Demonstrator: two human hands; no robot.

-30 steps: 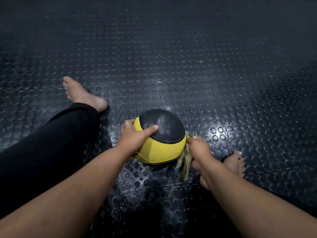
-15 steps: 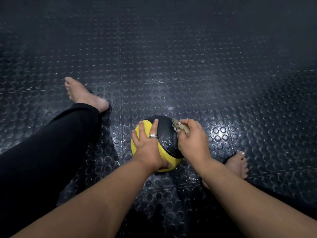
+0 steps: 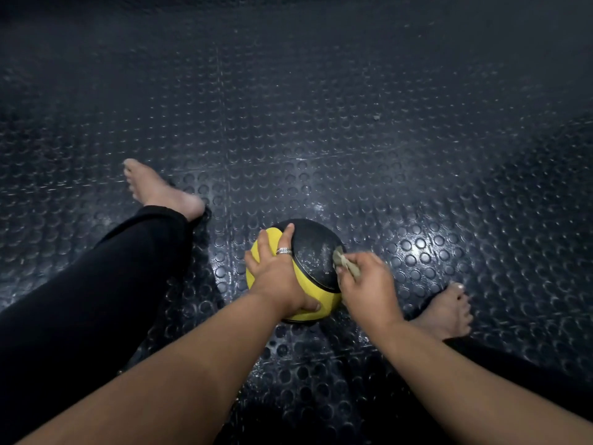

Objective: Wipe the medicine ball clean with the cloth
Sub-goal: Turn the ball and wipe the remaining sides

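Note:
A yellow and black medicine ball [image 3: 313, 252] sits on the studded black floor between my legs. My left hand [image 3: 276, 277], with a ring on one finger, lies over the ball's left side with fingers spread and the thumb under the near yellow part. My right hand [image 3: 369, 287] grips a crumpled greenish cloth [image 3: 345, 263] and presses it against the ball's right edge, over the black panel. Most of the cloth is hidden inside the hand.
The floor is dark rubber matting [image 3: 321, 139] with round studs. My left leg in black trousers [image 3: 96, 284] stretches out to the left, its bare foot [image 3: 157, 187] ahead of the ball. My right bare foot [image 3: 449, 309] lies just right of my right hand.
My left hand has moved from the ball's side up over its top left. My right hand has lifted the cloth from the ball's lower right to the black panel's right edge.

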